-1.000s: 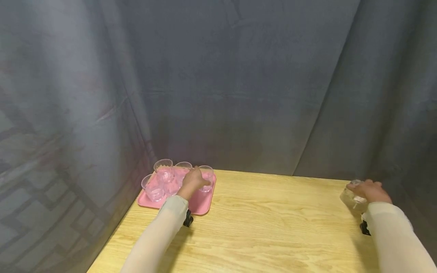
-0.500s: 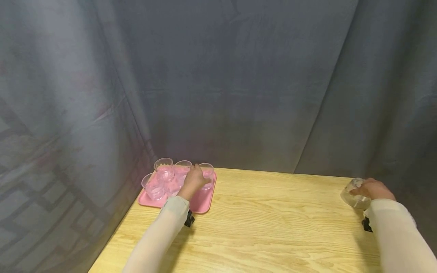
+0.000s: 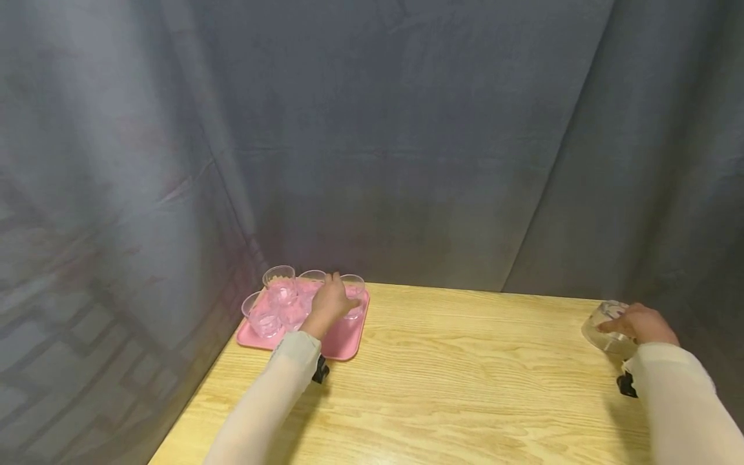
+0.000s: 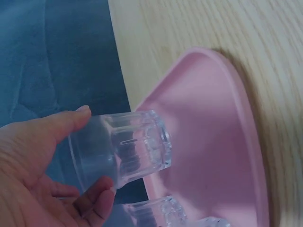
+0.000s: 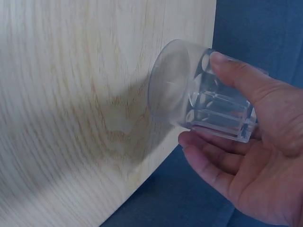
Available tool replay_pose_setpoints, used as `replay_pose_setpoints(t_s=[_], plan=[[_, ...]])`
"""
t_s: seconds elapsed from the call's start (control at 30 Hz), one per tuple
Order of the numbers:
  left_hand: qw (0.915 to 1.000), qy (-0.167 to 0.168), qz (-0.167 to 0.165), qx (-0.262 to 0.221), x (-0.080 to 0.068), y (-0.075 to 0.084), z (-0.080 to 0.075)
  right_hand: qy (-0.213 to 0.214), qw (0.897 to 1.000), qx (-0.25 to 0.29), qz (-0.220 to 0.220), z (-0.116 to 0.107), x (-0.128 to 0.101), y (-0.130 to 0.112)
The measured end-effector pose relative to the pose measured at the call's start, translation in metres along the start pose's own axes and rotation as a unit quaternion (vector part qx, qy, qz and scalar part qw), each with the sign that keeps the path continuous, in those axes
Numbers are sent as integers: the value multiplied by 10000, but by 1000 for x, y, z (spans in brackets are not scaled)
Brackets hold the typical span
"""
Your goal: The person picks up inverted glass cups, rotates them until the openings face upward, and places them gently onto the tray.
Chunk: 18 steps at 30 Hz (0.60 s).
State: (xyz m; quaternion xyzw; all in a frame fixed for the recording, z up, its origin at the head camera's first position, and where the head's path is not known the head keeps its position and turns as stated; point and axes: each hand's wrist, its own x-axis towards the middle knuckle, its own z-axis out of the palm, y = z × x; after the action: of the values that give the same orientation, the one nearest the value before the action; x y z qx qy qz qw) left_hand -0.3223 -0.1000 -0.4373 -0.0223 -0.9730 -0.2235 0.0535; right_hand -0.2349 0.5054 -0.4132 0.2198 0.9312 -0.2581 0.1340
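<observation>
A clear plastic tumbler (image 4: 137, 144) stands upright at the far right part of the pink tray (image 3: 343, 349). My left hand (image 3: 330, 302) holds it near the rim, thumb on one side and curled fingers on the other in the left wrist view. Far to the right, my right hand (image 3: 646, 324) grips another clear tumbler (image 5: 175, 78) turned upside down, its rim toward the tabletop. Thumb and fingers lie along opposite sides of its fluted lower part. Whether that rim touches the wood I cannot tell.
Several more clear tumblers (image 3: 280, 284) stand on the tray left of my left hand, partly hidden behind it. The wooden table (image 3: 465, 381) stretches between the hands. Grey curtains (image 3: 395, 142) hang along its back and sides.
My right hand has shifted slightly to the right, and more of its upside-down tumbler shows than at first. My left hand stays at the same tumbler on the tray, almost still.
</observation>
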Motion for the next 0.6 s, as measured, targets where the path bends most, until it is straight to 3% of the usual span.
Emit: replay_pose_setpoints(t_s=[0.2, 0.4, 0.6], plan=[[9996, 20, -49, 272, -1, 5, -11, 153, 9993, 64, 345, 4, -3, 6], [9991, 122, 28, 401, -4, 10, -24, 321, 9989, -330, 55, -4, -16, 7], [9993, 249, 279, 96, -6, 10, -33, 52, 9984, -555, -17, -15, -17, 5]])
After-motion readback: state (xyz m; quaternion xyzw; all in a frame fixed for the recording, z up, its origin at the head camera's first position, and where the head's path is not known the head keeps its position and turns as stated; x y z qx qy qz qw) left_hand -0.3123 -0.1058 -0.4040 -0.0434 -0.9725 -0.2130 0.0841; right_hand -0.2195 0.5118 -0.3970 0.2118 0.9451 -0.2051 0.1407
